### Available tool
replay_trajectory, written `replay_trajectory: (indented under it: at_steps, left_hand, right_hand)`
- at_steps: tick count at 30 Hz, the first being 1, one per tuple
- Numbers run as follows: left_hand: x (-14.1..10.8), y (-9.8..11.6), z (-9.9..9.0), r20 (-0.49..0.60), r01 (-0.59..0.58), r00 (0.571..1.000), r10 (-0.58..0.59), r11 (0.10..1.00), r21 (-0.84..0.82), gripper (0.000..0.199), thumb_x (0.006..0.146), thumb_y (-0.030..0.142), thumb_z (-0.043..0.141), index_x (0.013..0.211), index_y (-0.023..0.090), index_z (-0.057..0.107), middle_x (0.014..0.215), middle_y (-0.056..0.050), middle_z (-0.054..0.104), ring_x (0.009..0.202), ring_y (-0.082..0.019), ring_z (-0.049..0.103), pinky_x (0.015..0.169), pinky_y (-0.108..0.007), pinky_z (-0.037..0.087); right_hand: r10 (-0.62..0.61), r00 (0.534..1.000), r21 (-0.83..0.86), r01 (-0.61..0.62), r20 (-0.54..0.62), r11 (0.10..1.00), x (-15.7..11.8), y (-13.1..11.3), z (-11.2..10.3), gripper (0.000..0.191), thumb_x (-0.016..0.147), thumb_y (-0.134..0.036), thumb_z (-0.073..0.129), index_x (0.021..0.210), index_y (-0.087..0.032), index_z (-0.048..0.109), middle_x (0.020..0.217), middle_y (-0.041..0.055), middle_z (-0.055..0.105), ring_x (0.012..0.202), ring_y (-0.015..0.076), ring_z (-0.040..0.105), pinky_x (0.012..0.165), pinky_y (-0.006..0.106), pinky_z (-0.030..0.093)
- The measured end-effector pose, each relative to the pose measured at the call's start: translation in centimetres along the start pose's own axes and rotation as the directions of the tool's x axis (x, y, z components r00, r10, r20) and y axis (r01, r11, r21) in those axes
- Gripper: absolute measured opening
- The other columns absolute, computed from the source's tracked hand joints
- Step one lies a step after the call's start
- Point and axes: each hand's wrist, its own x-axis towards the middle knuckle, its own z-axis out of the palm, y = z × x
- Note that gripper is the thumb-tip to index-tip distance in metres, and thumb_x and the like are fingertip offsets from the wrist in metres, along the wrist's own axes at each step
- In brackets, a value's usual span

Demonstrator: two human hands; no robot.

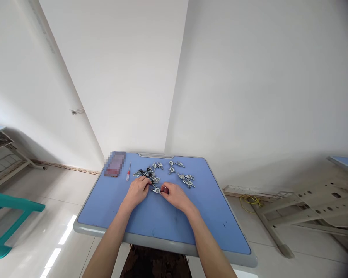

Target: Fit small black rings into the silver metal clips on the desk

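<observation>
My right hand (174,195) is closed, its thumb and fingertips pinching the end of a small silver metal fitting (156,190) with a round hole in its middle. My left hand (138,189) curls its fingers at the near edge of a pile of similar metal fittings (143,175), several of which carry black round pieces. A black round piece (152,182) shows right by the left fingertips. Whatever those fingers grip is hidden by the hand. Both hands are close together over the blue tabletop (159,220).
More silver fittings (187,179) lie to the right, with others (172,169) farther back. A screwdriver (128,172) and a blurred-out flat object (115,164) lie at the left. A white wall (139,96) rises behind the desk. A green stool (14,227) stands left.
</observation>
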Motion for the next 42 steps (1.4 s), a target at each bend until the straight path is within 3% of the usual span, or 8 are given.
replay_trajectory:
  at_steps: [13,19,23,32,42]
  left_hand:
    - [-0.3,1.1,0.0,0.073,-0.012,0.997,0.024,0.988,-0.152,0.021,0.083,0.008,0.045,0.093,0.020,0.059,0.089,-0.004,0.063,0.078,-0.016,0.058,0.070,-0.027,0.045]
    - [-0.4,1.9,-0.2,0.091,-0.124,0.987,0.131,0.989,-0.080,0.017,0.079,0.020,0.060,0.096,0.020,0.058,0.090,-0.004,0.061,0.086,-0.019,0.057,0.078,-0.031,0.045]
    - [-0.3,1.6,0.4,0.102,-0.142,0.984,0.144,0.989,-0.027,0.010,0.086,0.027,0.057,0.094,0.020,0.059,0.089,-0.004,0.060,0.087,-0.019,0.057,0.078,-0.032,0.046]
    - [-0.2,1.4,0.3,0.081,-0.112,0.989,0.121,0.987,-0.114,0.012,0.087,0.023,0.058,0.098,0.021,0.061,0.095,-0.004,0.061,0.089,-0.018,0.057,0.077,-0.029,0.046]
    - [-0.2,1.8,0.2,0.081,-0.166,0.980,0.182,0.971,-0.172,0.009,0.088,0.016,0.053,0.090,0.020,0.060,0.091,-0.003,0.061,0.087,-0.016,0.057,0.077,-0.028,0.045]
  right_hand:
    - [-0.009,1.000,0.020,0.009,0.001,1.000,-0.3,0.4,-0.3,0.010,0.076,-0.018,0.051,0.075,-0.019,0.061,0.069,0.0000,0.061,0.062,0.0129,0.051,0.055,0.023,0.032]
    - [-0.040,0.999,0.034,0.040,-0.008,0.999,-0.3,0.3,-0.2,0.013,0.077,-0.020,0.051,0.082,-0.020,0.063,0.070,-0.0005,0.061,0.062,0.0127,0.050,0.056,0.023,0.031]
    - [-0.069,0.998,0.061,0.069,-0.015,0.996,-0.3,0.3,-0.1,0.014,0.078,-0.019,0.051,0.083,-0.020,0.063,0.074,0.0003,0.062,0.065,0.0133,0.051,0.057,0.023,0.034]
    - [-0.053,0.998,0.144,0.057,-0.025,0.988,-0.5,0.1,-0.5,0.019,0.077,-0.018,0.048,0.087,-0.020,0.065,0.080,0.0010,0.064,0.067,0.0142,0.053,0.060,0.024,0.038]
    - [-0.072,0.997,0.203,0.063,0.040,0.977,-0.6,-0.2,-0.7,0.017,0.080,-0.022,0.047,0.085,-0.019,0.063,0.075,0.0003,0.060,0.063,0.0132,0.049,0.057,0.023,0.036]
